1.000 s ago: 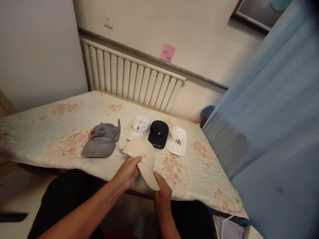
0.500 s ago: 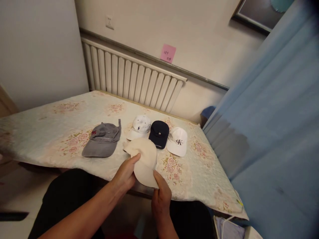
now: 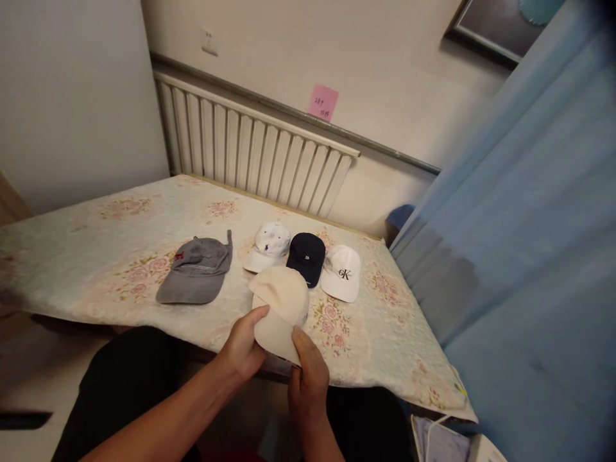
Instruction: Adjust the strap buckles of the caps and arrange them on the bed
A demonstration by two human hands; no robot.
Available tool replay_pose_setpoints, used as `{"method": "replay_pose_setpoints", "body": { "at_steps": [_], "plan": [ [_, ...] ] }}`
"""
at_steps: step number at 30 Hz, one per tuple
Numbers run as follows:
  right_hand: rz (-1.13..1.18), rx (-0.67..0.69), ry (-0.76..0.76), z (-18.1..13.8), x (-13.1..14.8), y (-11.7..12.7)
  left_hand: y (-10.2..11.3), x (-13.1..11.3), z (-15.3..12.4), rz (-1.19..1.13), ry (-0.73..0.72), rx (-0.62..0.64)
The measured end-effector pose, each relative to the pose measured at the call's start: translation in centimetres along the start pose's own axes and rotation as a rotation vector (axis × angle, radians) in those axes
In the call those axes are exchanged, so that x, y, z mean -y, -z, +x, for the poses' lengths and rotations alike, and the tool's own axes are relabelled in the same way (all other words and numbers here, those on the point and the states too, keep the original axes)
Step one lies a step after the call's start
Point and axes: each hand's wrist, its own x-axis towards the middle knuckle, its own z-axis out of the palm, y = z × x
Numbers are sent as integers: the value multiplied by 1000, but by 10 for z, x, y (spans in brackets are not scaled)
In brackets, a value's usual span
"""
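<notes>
A cream baseball cap is held over the table's front edge, its brim pointing toward me. My left hand grips the brim's left side, thumb on top. On the brim's right side my right hand is closed, its thumb on top and fingers underneath. Just beyond the cream cap are a white cap with a small dark logo, a black cap and a white cap with dark letters, side by side. Farther left lies a grey cap with a red mark and its strap sticking up.
The caps lie on a table with a floral cloth. Behind it a white radiator runs along the wall, with a pink note above. A blue curtain hangs at the right. A box stands at the lower right.
The cream cap has turned and shifted slightly right in my hands, and dark marking now shows on its right side. My right thumb sits farther in on the brim. The other caps lie still.
</notes>
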Motion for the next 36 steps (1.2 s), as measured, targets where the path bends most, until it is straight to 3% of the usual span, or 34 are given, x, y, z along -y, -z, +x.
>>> {"method": "replay_pose_setpoints", "body": {
  "at_steps": [7,13,15,19,24,26,31,36],
  "plan": [
    [57,7,-129,-11,-3,-9,7,-20,5,-58,28,87],
    [144,-104,-196,-8,8,-15,1,-9,-6,-158,0,194],
    [174,-132,-225,-6,10,-14,-1,-3,-9,-200,-26,292],
    [223,-151,-329,-1,15,-9,-1,6,-11,-174,-91,602],
    [253,-107,-403,2,23,-3,9,13,-5,158,-239,857],
    [256,-86,-401,3,25,-1,17,17,1,332,-281,871],
    [257,-61,-334,8,26,1,33,29,11,649,-231,696],
    [249,24,-308,8,24,1,28,33,10,669,-195,731]
  ]
}}
